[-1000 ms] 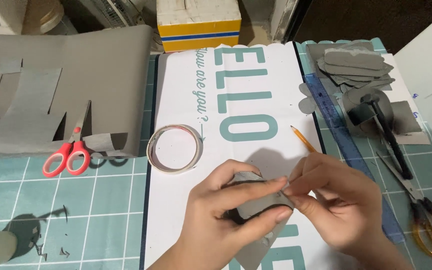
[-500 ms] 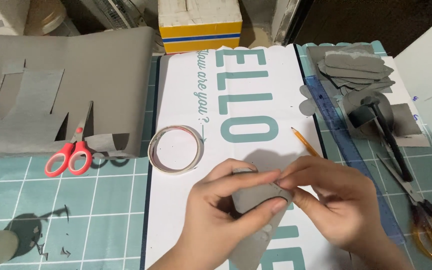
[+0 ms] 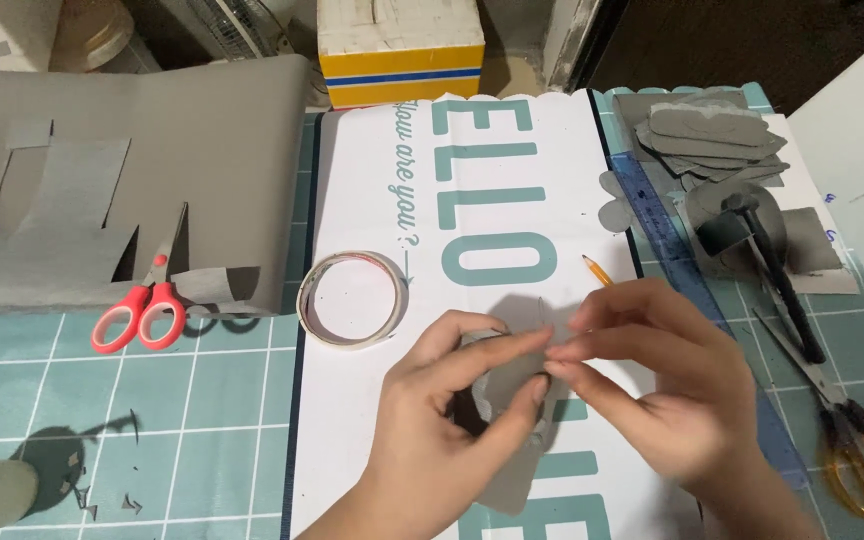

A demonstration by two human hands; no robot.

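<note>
Grey paper is held between both hands over the white printed sheet, low in the middle of the view. It is pinched by the left hand, whose thumb and forefinger are bent around its curled upper part, while its lower end hangs down toward the bottom edge of the view. The same piece is gripped at its top by the fingertips of the right hand, which are pressed together just beside the left forefinger. Both hands are thus closed on the paper and are touching each other at the fingertips.

A roll of tape is seen lying flat on the white sheet, near the left hand. A pencil is laid just above the right hand. Scissors with red handles are placed on the green cutting mat, at the edge of a large grey sheet with strips cut out of it. To the right, a blue ruler, a stack of grey cut shapes and scissors with yellow handles are found. A yellow and white box is set at the top.
</note>
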